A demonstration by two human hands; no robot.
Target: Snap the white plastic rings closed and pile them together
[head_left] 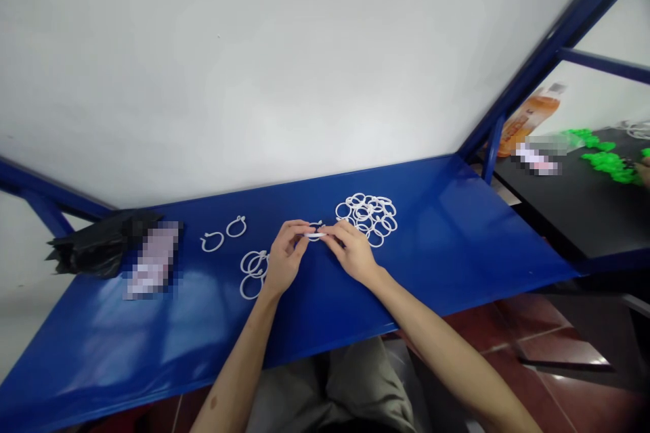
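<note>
Both hands meet over the middle of the blue table [457,230]. My left hand [284,258] and my right hand [352,250] each pinch one side of a single white plastic ring [315,235], fingers closed on it. Just right of my right hand lies a pile of several white rings [368,214]. By my left wrist sit three overlapping white rings [252,270]. Two more separate rings [223,235] lie further left.
A black plastic bag [94,247] and a blurred packet [152,260] rest at the table's left end. A blue metal frame [538,61] rises at the right. Beyond it, a black table [569,203] holds a bottle [528,118] and green pieces [607,161].
</note>
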